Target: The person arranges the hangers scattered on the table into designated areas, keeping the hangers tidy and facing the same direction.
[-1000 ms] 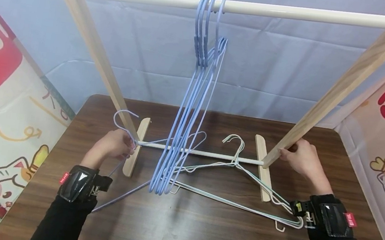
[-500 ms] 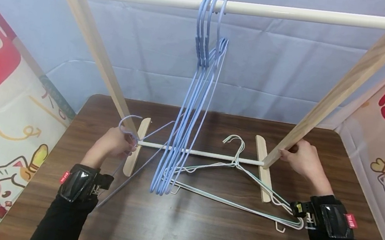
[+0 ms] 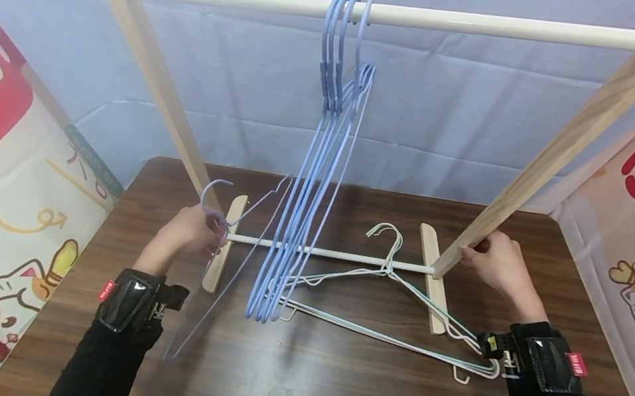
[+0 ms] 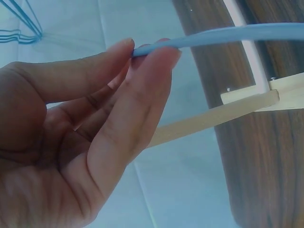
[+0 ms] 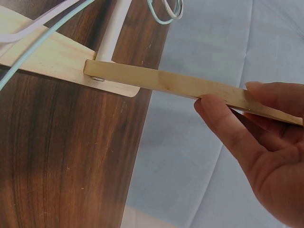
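My left hand [image 3: 189, 234] pinches a light blue hanger [image 4: 237, 34] between thumb and fingertips, beside the rack's left foot. In the head view its hook rises above the hand, while one end points to the back of the table and the other toward the front. My right hand [image 3: 495, 265] grips the lower part of the rack's right wooden upright [image 5: 156, 80], thumb on one face and fingers on the other. Several blue hangers [image 3: 290, 221] hang bunched near the middle of the rack's white top rail [image 3: 497, 25].
A few white and green hangers [image 3: 390, 334] lie stacked on the dark wood table [image 3: 329, 387], partly behind the hanging blue ones. A thin white lower bar [image 3: 346, 255] joins the rack's feet. Cloth walls with cartoon prints stand at left and right, and a plain blue cloth [image 3: 454, 122] at the back.
The blue hanger in my left hand has turned: its far end has swung left and toward the back, its near end slightly right. My right hand keeps its grip on the upright.
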Available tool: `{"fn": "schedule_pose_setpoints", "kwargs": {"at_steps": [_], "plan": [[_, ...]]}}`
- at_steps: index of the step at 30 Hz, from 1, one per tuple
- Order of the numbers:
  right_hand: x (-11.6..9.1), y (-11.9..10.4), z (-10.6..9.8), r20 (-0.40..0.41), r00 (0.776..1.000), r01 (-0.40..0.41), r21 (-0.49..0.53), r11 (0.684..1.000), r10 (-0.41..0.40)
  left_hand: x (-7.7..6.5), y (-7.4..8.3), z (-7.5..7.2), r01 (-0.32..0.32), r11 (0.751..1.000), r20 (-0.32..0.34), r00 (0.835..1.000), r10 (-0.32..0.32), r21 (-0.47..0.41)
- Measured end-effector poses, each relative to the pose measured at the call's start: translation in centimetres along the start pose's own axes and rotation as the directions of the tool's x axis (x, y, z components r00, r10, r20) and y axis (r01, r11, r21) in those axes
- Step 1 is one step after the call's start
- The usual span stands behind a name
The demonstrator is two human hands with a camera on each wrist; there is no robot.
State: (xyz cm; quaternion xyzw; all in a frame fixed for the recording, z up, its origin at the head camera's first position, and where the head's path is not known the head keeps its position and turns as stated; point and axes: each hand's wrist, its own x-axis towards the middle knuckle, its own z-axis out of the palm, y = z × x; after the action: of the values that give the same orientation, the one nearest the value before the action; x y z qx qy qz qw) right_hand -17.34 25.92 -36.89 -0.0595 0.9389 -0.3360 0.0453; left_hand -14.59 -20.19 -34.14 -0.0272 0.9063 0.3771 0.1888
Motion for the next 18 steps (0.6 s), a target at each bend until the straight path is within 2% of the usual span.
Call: {"fn": "schedule_pose_setpoints", "kwargs": {"at_steps": [9,18], "plan": [[0.0,0.1,0.0,0.004,1.000,-0.005,-0.002,1.000,0.005,0.1,0.5,-0.3,-0.002,1.000,-0.003,1.000,0.002,0.014],[0.1,0.1,0.0,0.004,1.000,-0.002,-0.001,1.000,0.002,0.0,1.6,-1.0,-0.046,0.999,-0.001,0.999,0.046,0.010]]}}
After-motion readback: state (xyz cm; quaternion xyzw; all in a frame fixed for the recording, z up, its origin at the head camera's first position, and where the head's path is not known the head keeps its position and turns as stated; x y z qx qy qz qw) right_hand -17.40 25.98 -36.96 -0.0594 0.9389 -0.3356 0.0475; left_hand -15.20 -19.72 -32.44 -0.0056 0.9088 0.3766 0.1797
